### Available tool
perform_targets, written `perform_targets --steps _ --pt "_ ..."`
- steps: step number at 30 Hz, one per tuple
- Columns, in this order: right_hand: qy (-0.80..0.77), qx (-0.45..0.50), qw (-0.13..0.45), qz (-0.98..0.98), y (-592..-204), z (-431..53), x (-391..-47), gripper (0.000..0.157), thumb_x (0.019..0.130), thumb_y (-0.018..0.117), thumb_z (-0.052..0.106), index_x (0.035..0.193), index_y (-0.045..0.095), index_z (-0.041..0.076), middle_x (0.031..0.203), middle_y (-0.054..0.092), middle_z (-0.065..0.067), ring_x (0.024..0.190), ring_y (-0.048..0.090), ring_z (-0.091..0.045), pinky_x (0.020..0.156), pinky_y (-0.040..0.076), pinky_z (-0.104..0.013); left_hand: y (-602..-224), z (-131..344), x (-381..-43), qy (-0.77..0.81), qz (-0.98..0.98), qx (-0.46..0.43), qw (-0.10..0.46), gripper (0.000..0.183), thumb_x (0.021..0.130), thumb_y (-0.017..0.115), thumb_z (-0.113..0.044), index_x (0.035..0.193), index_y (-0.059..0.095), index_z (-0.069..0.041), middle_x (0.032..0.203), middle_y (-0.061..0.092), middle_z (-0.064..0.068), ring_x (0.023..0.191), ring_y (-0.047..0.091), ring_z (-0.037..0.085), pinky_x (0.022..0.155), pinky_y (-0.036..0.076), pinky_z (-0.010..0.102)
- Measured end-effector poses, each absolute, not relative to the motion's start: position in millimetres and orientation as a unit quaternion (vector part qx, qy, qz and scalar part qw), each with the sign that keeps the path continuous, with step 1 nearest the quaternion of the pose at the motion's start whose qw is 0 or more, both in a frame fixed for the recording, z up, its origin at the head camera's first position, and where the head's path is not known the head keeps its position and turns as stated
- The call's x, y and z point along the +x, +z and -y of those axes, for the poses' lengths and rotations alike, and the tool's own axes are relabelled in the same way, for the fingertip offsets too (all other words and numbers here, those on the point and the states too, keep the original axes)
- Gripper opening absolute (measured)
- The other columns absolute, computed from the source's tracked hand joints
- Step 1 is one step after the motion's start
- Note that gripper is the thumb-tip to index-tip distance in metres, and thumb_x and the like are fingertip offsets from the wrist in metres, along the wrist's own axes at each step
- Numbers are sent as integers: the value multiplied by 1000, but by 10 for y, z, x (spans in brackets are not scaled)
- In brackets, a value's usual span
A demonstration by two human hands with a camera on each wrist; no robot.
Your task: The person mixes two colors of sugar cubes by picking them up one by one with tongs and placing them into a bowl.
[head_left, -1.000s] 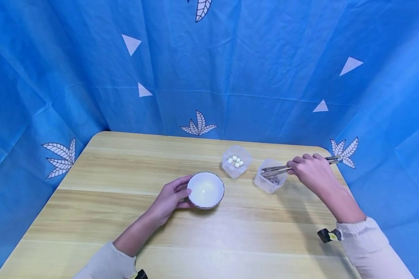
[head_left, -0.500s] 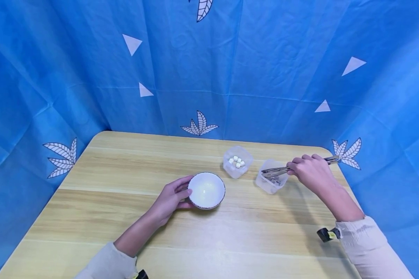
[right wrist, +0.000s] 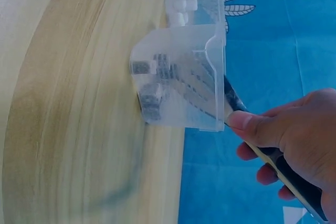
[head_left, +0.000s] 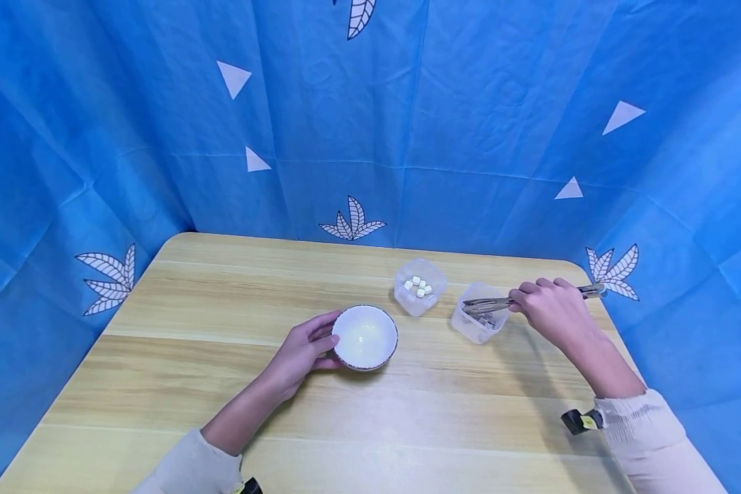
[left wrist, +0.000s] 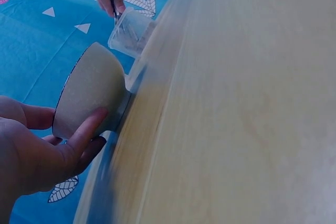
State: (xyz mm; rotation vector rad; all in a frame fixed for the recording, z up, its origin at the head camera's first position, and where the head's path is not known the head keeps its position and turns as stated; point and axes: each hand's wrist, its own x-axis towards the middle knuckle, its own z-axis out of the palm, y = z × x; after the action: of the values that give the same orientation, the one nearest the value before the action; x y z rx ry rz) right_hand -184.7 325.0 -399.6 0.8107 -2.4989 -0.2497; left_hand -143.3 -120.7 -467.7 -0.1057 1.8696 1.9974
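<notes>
A white bowl (head_left: 365, 337) with a dark speckled rim stands on the table, its inside bare. My left hand (head_left: 299, 353) grips its left side, thumb at the rim and fingers around the outer wall, as the left wrist view (left wrist: 47, 150) shows. My right hand (head_left: 551, 309) holds metal tongs (head_left: 490, 303) from above. Their front ends reach down into a clear plastic box (right wrist: 181, 106), among several small dark grey cubes (right wrist: 150, 100) at its bottom. Whether the tongs pinch a cube is unclear through the cloudy wall.
A second clear plastic box (head_left: 435, 278) with several small white cubes (head_left: 420, 292) stands behind and left of the first. Both are on the wooden table (head_left: 222, 391). A blue curtain (head_left: 469, 103) hangs along the table's back and sides.
My right hand and the rear end of the tongs have shifted down slightly, with the tips still in the box. My left hand and the bowl have stayed in place.
</notes>
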Motion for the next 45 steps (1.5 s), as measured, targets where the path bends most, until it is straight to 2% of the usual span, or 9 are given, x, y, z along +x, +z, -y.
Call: perform_targets --steps 11,24,26,29,31,33,39,45 --pt "-89 288 270 915 -4036 -3280 -1777 9 84 80 17 81 74 12 71 72 -2 58 58 -22 43 34 -29 -4679 1212 -1435 719 -664 -36 202 54 103 57 -3 155 46 -11 156 49 20 117 68 27 88 67 41" --pt "-67 285 288 912 -4091 -3329 -1710 17 84 78 21 79 68 9 64 65 -2 50 53 -22 37 18 -24 -4686 1208 -1434 726 -656 -29 205 55 103 56 -2 156 44 -10 158 47 22 118 67 28 88 67 43" --pt "-67 286 294 909 -4090 -3330 -1703 22 93 72 25 79 67 9 63 63 -2 49 51 -21 37 17 -24 -4685 1205 -1436 726 -656 -29 205 55 103 56 -2 156 44 -10 157 47 22 118 67 28 88 67 43" --pt "-69 287 308 904 -4093 -3334 -1694 46 110 48 37 78 65 8 61 61 -2 47 49 -20 38 14 -24 -4684 1201 -1437 727 -655 -29 205 55 103 57 -2 156 45 -10 157 48 21 118 67 28 88 67 43" --pt "-71 287 318 901 -4097 -3339 -1686 61 114 30 43 78 64 8 61 60 -3 46 49 -20 38 13 -23 -4683 1201 -1437 728 -654 -28 204 55 103 57 -2 156 45 -10 157 48 21 118 67 28 88 67 43" --pt "-71 287 325 898 -4103 -3344 -1677 68 114 21 47 78 64 9 61 60 -3 45 49 -20 38 12 -23 -4682 1200 -1437 728 -653 -27 204 55 103 57 -1 156 45 -10 157 48 21 118 67 28 88 67 43" --pt "-59 285 331 898 -4106 -3355 -1638 65 114 25 47 81 66 10 63 62 -4 46 52 -21 38 12 -23 -4686 1203 -1438 729 -653 -28 203 55 103 57 -1 156 45 -10 157 47 22 120 67 30 89 67 44" --pt "-40 284 334 898 -4083 -3342 -1608 64 113 28 49 86 71 9 68 68 -5 49 58 -22 37 18 -24 -4695 1208 -1442 728 -654 -30 205 55 102 57 -1 156 45 -10 157 47 21 121 66 30 89 67 43"
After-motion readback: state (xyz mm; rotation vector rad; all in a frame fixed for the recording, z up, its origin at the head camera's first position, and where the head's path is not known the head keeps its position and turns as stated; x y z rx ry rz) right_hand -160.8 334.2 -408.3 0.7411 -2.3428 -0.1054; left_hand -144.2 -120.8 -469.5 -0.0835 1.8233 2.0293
